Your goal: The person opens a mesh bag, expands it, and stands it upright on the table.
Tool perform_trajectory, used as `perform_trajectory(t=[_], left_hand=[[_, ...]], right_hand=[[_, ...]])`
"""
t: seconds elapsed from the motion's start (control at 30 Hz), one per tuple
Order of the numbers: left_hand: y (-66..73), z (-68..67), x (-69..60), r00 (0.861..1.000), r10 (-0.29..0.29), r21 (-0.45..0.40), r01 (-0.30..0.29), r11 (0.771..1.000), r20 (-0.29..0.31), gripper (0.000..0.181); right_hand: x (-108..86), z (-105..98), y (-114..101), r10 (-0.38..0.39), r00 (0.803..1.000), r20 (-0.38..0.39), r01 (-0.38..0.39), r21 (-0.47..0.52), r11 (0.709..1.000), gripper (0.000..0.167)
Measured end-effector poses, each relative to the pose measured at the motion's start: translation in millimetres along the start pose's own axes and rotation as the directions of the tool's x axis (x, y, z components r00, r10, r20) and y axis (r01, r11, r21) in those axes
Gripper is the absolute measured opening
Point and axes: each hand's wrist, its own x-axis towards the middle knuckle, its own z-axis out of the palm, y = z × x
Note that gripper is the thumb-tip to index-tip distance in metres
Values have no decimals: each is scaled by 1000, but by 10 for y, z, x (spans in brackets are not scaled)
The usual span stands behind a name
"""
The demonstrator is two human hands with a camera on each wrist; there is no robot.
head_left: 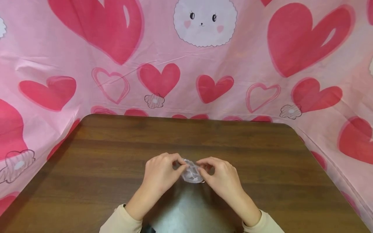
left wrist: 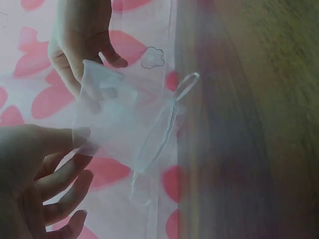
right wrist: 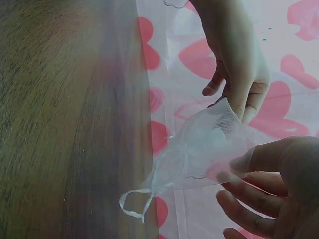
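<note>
A small sheer white drawstring pouch (head_left: 191, 173) hangs above the table between two hands. One corner is pinched between the thumb and index finger of my left hand (head_left: 162, 172). My right hand (head_left: 223, 176) pinches the opposite corner the same way, its other fingers loosely bent in the right wrist view. The mesh (left wrist: 117, 117) is spread between them, and ribbon loops (left wrist: 188, 85) stick out at the cord end. Through the fabric (right wrist: 207, 142) a paler patch shows; whether it is a fold or something inside, I cannot tell.
A dark brown wooden table (head_left: 186, 136) with rounded far corners lies under the hands. Pink cloth (head_left: 186, 58) printed with hearts hangs behind it and along both sides. Light-coloured sleeves (head_left: 121, 220) cover the forearms near the front.
</note>
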Motion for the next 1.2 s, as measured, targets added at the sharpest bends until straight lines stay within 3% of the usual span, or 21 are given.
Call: perform_trajectory(t=[0.2,0.33,0.67,1.2], left_hand=[[-16,-11,-5,999,15,36,-14,999,-30,15],[-15,-12,-30,999,25,57,-24,998,-26,13],[-10,-5,10,1000,9,21,-8,1000,-22,16],[12,24,21,1000,10,-5,-10,1000,-2,20]], right_hand=[[30,16,-36,42,998,35,-41,-23,999,15],[27,18,-42,26,1000,9,-25,-24,999,14],[36,-7,-12,-14,999,-42,14,-11,1000,18],[45,5,1,-8,999,-45,9,23,1000,23]])
